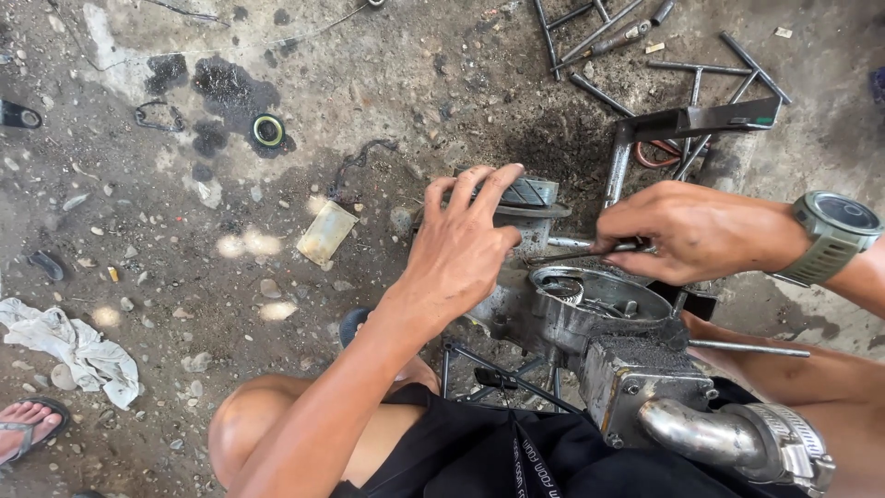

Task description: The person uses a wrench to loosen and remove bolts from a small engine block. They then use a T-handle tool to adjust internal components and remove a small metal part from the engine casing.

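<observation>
A greasy metal engine case [590, 318] stands on a small stand in front of my knees, its round cover open at the top. My left hand [466, 244] rests on the ribbed part [530, 192] at the case's far end, fingers spread over it. My right hand [687, 231], with a green watch [834, 235] on the wrist, grips a thin metal tool [576, 254] whose tip points left over the open housing. A shiny curved pipe with a clamp [737, 438] sticks out of the case at the lower right.
Dirty concrete floor with oil stains. A metal rod frame [687, 120] lies beyond the engine. A yellowish flat piece [325, 232], a green ring [268, 130] and a white rag [74, 350] lie to the left. Another person's sandalled foot [28, 426] shows at lower left.
</observation>
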